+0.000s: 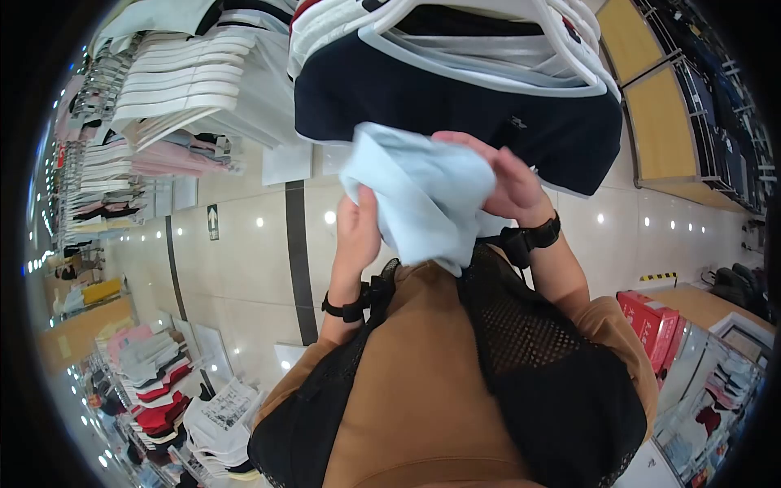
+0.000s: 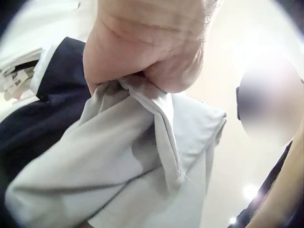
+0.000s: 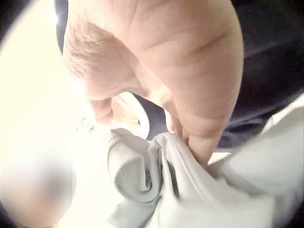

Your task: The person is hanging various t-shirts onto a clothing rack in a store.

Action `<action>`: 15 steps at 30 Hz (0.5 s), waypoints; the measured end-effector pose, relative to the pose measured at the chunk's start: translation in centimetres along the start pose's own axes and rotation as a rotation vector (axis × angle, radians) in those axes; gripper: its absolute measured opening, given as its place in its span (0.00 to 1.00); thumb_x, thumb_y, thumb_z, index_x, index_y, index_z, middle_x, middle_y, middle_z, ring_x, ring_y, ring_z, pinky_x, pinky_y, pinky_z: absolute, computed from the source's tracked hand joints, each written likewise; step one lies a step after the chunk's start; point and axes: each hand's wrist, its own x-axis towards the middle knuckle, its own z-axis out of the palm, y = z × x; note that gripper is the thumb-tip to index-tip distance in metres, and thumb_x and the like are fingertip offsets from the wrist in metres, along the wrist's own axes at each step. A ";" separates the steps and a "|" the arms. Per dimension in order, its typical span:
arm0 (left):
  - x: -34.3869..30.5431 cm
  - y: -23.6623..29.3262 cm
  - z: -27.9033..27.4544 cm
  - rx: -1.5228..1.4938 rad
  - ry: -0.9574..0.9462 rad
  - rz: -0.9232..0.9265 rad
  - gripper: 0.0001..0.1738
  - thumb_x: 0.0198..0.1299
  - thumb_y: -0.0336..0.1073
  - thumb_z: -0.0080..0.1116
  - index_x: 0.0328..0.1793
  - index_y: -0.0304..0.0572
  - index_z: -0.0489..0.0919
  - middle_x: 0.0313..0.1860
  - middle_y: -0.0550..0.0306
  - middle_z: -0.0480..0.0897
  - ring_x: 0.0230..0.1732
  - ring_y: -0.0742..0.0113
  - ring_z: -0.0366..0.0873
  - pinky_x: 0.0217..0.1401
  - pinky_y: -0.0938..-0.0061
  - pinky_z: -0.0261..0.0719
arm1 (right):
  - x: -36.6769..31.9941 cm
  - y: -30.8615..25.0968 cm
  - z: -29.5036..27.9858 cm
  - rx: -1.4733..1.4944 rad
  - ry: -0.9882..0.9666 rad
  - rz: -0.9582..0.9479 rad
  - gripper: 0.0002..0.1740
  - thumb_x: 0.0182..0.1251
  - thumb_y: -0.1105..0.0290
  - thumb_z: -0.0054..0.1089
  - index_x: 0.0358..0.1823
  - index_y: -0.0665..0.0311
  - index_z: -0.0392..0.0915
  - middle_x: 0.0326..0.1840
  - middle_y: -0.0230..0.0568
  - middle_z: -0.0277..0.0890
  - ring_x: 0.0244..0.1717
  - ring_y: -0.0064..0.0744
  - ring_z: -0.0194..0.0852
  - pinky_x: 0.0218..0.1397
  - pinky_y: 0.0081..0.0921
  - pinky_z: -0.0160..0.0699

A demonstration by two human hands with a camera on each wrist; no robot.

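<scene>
A bunched, folded light blue cloth garment point(image 1: 423, 183) is held up in front of the torso. My left hand point(image 1: 358, 232) grips its left side, thumb over the fabric; in the left wrist view the left hand point(image 2: 147, 52) pinches a gathered fold. At the garment's right edge, my right hand point(image 1: 508, 179) touches it with fingers reaching behind the top and thumb raised apart. The right wrist view has the right hand point(image 3: 166, 71) with its digits spread over a rolled fold of the cloth point(image 3: 137, 166). Some right fingertips are hidden behind the fabric.
Just beyond the hands, a navy shirt point(image 1: 464, 106) hangs on a white hanger point(image 1: 561, 49) at the front of a rack. White hangers with pale garments point(image 1: 187, 77) line the left. A red box point(image 1: 651, 321) stands at right on the tiled floor's far side.
</scene>
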 end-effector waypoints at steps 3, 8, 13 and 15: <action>0.7 0.0 0.6 -0.269 0.198 -0.048 0.30 0.82 0.53 0.35 0.62 0.30 0.76 0.50 0.54 0.85 0.47 0.72 0.82 0.50 0.75 0.80 | -0.9 3.2 -0.3 0.478 -0.019 -0.136 0.47 0.71 0.48 0.62 0.81 0.63 0.49 0.76 0.48 0.65 0.74 0.39 0.66 0.75 0.38 0.66; 1.1 -0.4 0.5 -0.483 0.292 -0.079 0.34 0.81 0.58 0.32 0.74 0.35 0.65 0.64 0.51 0.77 0.62 0.62 0.77 0.64 0.66 0.77 | -0.3 5.1 1.8 -0.035 0.130 -0.093 0.40 0.71 0.60 0.67 0.78 0.64 0.57 0.73 0.43 0.69 0.71 0.30 0.68 0.73 0.32 0.68; 1.1 -2.5 -1.2 -0.638 0.287 -0.025 0.33 0.82 0.56 0.31 0.75 0.35 0.63 0.66 0.50 0.77 0.63 0.63 0.79 0.65 0.67 0.78 | 1.5 4.3 2.5 -0.373 0.350 -0.036 0.17 0.77 0.68 0.60 0.62 0.66 0.77 0.50 0.28 0.82 0.49 0.12 0.77 0.55 0.16 0.77; 1.5 -3.0 -1.5 -0.721 0.377 -0.005 0.32 0.82 0.54 0.32 0.76 0.35 0.63 0.67 0.51 0.77 0.63 0.63 0.78 0.67 0.66 0.77 | 1.7 3.7 2.3 -0.380 0.422 -0.058 0.16 0.78 0.67 0.59 0.61 0.66 0.77 0.48 0.28 0.81 0.47 0.12 0.76 0.54 0.14 0.76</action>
